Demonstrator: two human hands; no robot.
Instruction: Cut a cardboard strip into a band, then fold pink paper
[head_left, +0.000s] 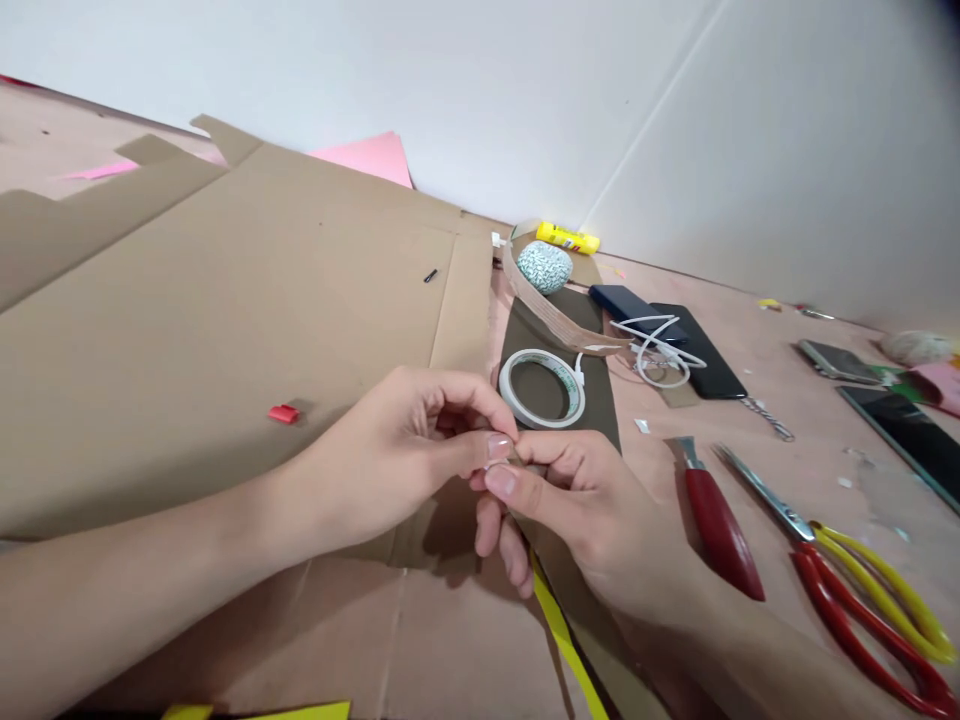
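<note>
Near the centre, my left hand and my right hand meet with thumbs and forefingers pinched together. Whatever small piece sits between the fingertips is mostly hidden. The lower fingers of my right hand are curled under. From below that hand a yellow strip runs down towards the front edge, beside a dark brown strip. A roll of white tape lies just beyond the fingertips, on dark card. Left of my left hand, a small red piece rests on a large cardboard sheet.
On the right lie a red-handled blade tool and scissors with red and yellow handles. Farther back are a black phone, a white cable, a patterned ball and a yellow glue stick by the white wall.
</note>
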